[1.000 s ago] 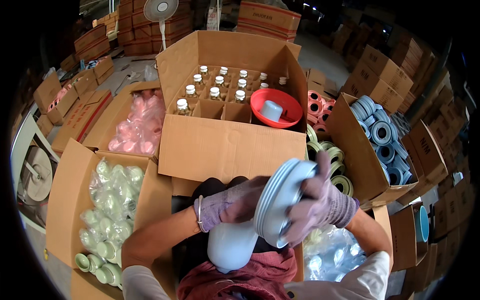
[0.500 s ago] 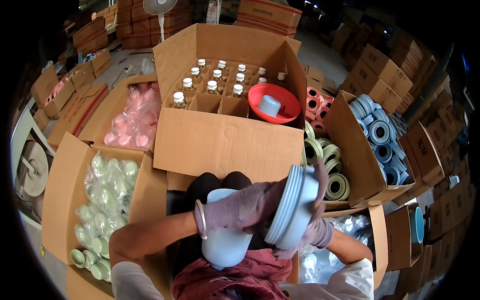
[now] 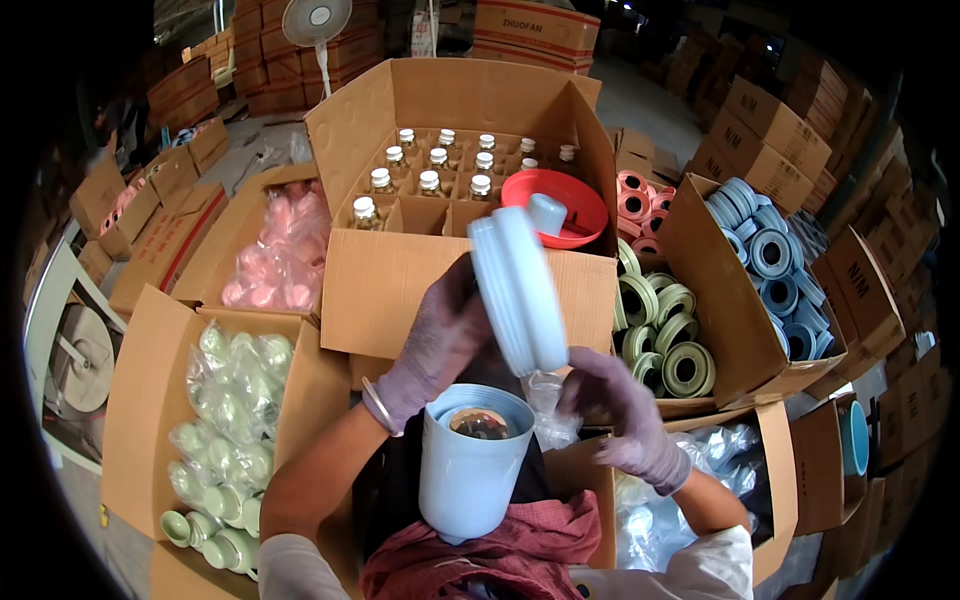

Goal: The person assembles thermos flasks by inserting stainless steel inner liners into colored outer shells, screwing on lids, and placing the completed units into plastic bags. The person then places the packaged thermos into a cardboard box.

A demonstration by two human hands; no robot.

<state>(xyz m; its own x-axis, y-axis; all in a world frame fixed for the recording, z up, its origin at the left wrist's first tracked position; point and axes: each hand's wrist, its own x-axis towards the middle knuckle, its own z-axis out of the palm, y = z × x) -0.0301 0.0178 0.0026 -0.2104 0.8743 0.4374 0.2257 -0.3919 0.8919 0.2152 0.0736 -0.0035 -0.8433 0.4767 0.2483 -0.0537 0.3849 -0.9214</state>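
Observation:
A light blue threaded ring-shaped lid (image 3: 520,290) is raised on edge above my lap, slightly smeared by motion. My left hand (image 3: 440,335), in a purple-grey glove, grips its left side. My right hand (image 3: 625,420), gloved alike, is apart from the lid, its fingers spread with nothing seen in them. Below the hands, a light blue cylindrical container (image 3: 470,490) stands in my lap, tilted a little, its mouth facing up. Inside its rim shows a round, shiny inner piece (image 3: 479,423). Beside my right fingers is a crumpled clear plastic bag (image 3: 550,415).
Ahead, a divided carton (image 3: 465,290) holds capped glass bottles (image 3: 430,183) and a red bowl (image 3: 585,205). Bagged green parts (image 3: 225,400) and pink parts (image 3: 280,245) fill cartons at left. Green rings (image 3: 685,370), blue rings (image 3: 770,255) and bagged blue parts (image 3: 650,515) are at right.
The blue lid has risen and moved left, and my right hand has let go of it. My left forearm no longer covers the container, whose mouth now shows.

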